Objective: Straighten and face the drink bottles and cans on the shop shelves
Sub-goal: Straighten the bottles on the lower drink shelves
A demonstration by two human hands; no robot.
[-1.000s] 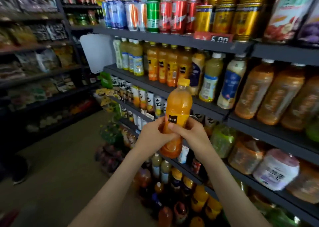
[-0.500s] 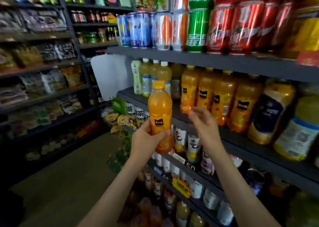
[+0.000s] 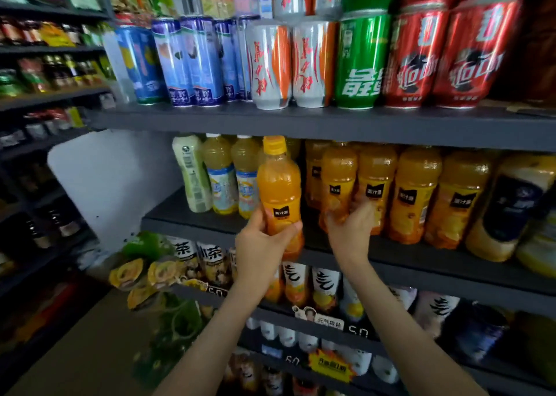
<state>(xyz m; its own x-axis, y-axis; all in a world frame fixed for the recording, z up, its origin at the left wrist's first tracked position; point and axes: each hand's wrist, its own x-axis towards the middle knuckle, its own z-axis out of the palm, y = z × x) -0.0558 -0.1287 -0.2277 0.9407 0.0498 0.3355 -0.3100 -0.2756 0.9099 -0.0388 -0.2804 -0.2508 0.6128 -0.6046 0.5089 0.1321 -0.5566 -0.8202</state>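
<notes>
My left hand (image 3: pixel 261 246) grips the lower part of an orange juice bottle (image 3: pixel 279 189) with a yellow cap. I hold it upright just in front of the middle shelf (image 3: pixel 406 255), its black label facing me. My right hand (image 3: pixel 350 230) reaches onto that shelf and its fingers touch the lower front of the orange juice bottles (image 3: pixel 373 189) standing in a row there. Whether the fingers close around one bottle is not clear. Left of the held bottle stand pale lemon drink bottles (image 3: pixel 221 182).
Cans (image 3: pixel 304 61) in blue, silver-orange, green and red line the top shelf (image 3: pixel 301 123). Tea bottles (image 3: pixel 296 284) fill the shelf below. A white end panel (image 3: pixel 111 182) stands at the left. Another rack with snack packs runs along the far left; the aisle floor lies between.
My right hand let go of the held bottle and reached to the row on the shelf. My left hand carried the bottle up to the middle shelf. My view moved closer and upward.
</notes>
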